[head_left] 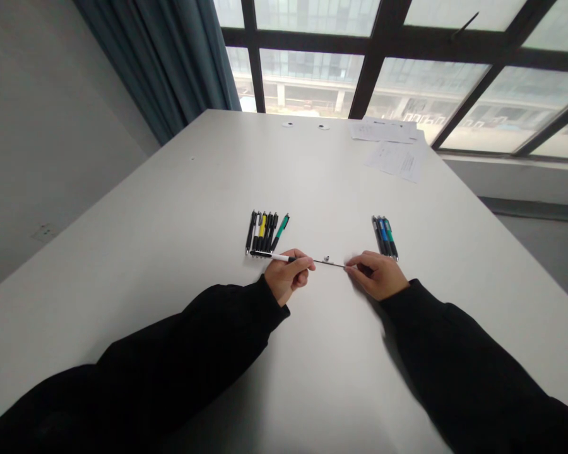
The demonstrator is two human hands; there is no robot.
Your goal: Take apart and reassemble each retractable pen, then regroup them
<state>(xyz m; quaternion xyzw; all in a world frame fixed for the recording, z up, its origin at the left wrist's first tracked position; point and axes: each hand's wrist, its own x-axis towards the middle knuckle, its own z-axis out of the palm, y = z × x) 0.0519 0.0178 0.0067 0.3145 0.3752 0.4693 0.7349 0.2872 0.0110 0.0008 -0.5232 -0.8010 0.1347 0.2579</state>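
My left hand (289, 275) is closed around a white and black pen barrel (280, 257), which points left and right over the table. A thin dark refill (330, 263) runs from the barrel's right end to my right hand (377, 275), whose thumb and index finger pinch its far end. Just behind the refill lie small dark pen parts (327, 258), too small to make out. Beyond my left hand lies a row of several pens (264, 232), black, white and yellow, with a green pen (280, 232) slanted at its right.
Behind my right hand lie several black, blue and green pens (384, 236). Paper sheets (392, 151) rest at the back right of the white table (218, 183). Two small white items (288, 125) (324, 127) are near the back edge, before the window.
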